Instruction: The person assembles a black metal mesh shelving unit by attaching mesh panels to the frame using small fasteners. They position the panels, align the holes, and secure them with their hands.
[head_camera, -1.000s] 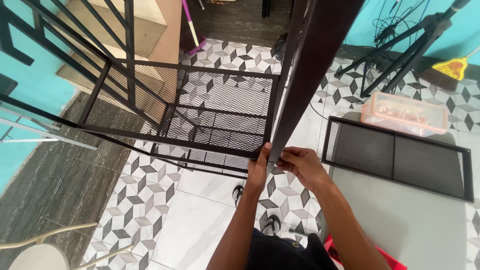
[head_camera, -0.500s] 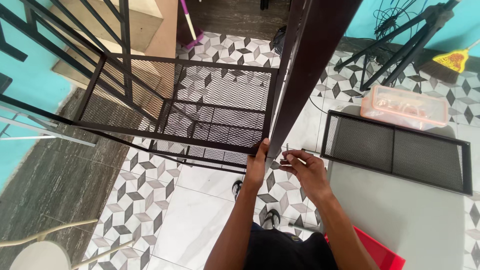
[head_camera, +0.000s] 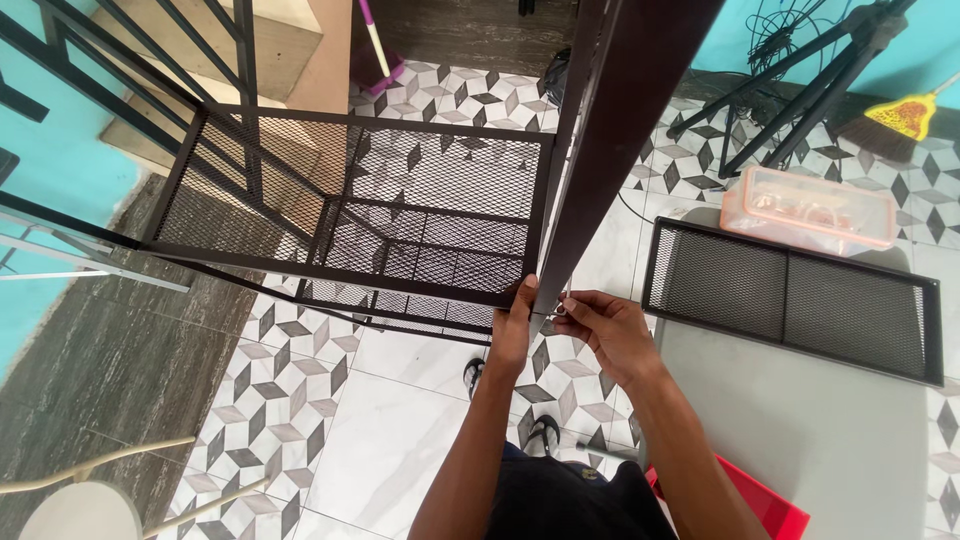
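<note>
Up close, a dark brown metal rack (head_camera: 400, 215) with diamond-mesh shelves stands on the patterned tile floor (head_camera: 300, 380), its tall upright post (head_camera: 600, 150) rising toward the camera. The left hand (head_camera: 517, 325) is wrapped around the rack's front corner where shelf meets post. The right hand (head_camera: 603, 325) pinches a small silvery piece (head_camera: 562, 303), too small to identify, against the post. A loose mesh shelf (head_camera: 790, 300) lies flat nearby beside a clear plastic box (head_camera: 812, 208).
</note>
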